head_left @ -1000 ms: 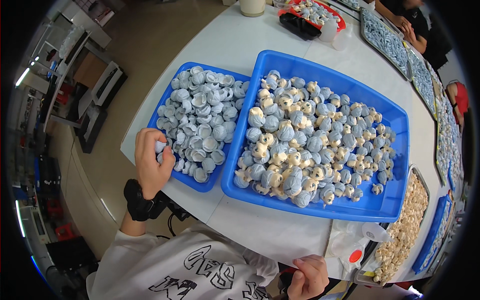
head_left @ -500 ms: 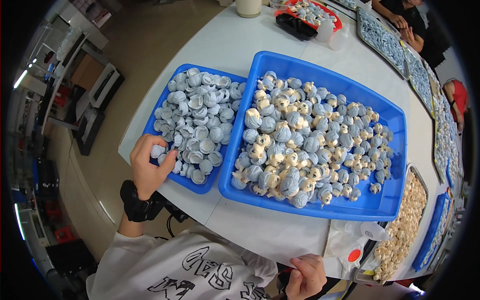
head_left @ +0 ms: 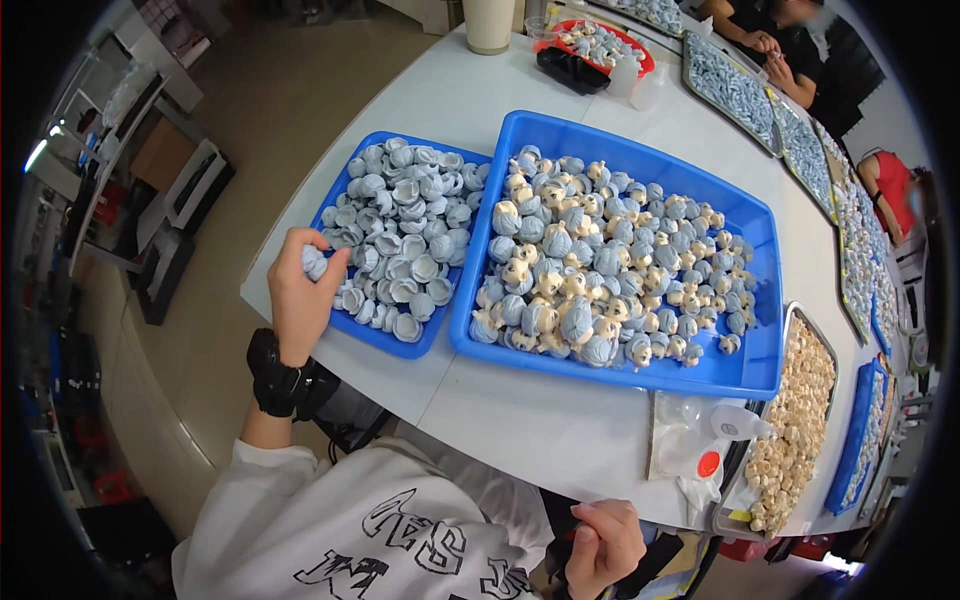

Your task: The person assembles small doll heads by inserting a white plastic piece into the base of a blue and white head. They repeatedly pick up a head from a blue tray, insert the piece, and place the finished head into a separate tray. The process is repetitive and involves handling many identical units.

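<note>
My left hand [head_left: 303, 300] wears a black wrist strap and is closed around a pale blue doll hair shell [head_left: 313, 263], pinched between thumb and fingers. It hovers at the left edge of a small blue tray [head_left: 392, 347] heaped with hollow shells of the same kind. To the right, a larger blue bin [head_left: 640, 377] holds many small doll heads [head_left: 577, 322] with cream faces and blue-grey hair. Below the table's front edge, my right hand [head_left: 607, 548] is held near my body with fingers curled against the thumb; whatever it may hold cannot be made out.
By the bin's near right corner lie a white squeeze bottle [head_left: 738, 422] and a container with a red-orange spot. A tray of cream pieces [head_left: 800, 400] stands to the right. A red basket [head_left: 640, 66] and a co-worker's hands [head_left: 770, 52] are at the back.
My left hand has lifted slightly up and away with the hair shell between its fingers. My right hand stays low, fingers still curled. The whole view has shifted a little.
</note>
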Motion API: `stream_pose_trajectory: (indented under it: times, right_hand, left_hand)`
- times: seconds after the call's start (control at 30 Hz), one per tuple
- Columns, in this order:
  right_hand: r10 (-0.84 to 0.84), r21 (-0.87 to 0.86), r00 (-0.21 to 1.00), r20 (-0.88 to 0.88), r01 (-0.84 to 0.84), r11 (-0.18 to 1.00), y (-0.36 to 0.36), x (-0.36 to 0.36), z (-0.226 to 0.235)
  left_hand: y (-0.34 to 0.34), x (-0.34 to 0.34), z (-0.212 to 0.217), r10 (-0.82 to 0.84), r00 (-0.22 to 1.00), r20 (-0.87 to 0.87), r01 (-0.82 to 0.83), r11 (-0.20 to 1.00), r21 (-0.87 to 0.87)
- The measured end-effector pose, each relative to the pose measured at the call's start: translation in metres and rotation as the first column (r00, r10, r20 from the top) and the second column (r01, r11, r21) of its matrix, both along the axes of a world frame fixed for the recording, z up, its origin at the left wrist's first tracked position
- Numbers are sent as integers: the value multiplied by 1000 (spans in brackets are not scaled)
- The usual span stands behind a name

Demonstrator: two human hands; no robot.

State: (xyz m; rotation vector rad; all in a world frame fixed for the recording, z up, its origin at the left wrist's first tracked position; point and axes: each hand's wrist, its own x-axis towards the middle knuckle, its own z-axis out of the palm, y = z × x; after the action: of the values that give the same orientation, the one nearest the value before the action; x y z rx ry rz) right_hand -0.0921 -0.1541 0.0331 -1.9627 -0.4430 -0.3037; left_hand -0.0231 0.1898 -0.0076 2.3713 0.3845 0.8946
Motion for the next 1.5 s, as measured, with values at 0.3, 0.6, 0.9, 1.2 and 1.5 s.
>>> stream_pose_trajectory:
  times: [0.3,0.6,0.9,1.2,1.5]
  right_hand:
    - [-29,11,1000,2,29,1000,-3,-29,1]
    - [-104,152,991,79,91,984,28,-45,-10]
    - [-158,-2,956,246,164,987,49,-18,-16]
    - [-230,60,965,123,224,973,26,-27,-24]
    - [-969,-248,229,-97,937,246,-123,-154,-100]
  left_hand:
    - [13,-6,-4,-30,960,278,73,987,-144]
    - [-60,-57,30,-393,792,467,-20,-782,-623]
    - [-183,-21,28,-632,587,507,-406,-771,-490]
    - [-203,-23,3,-605,665,438,-393,-782,-484]
    - [-194,-17,-5,-769,478,424,-563,-639,-524]
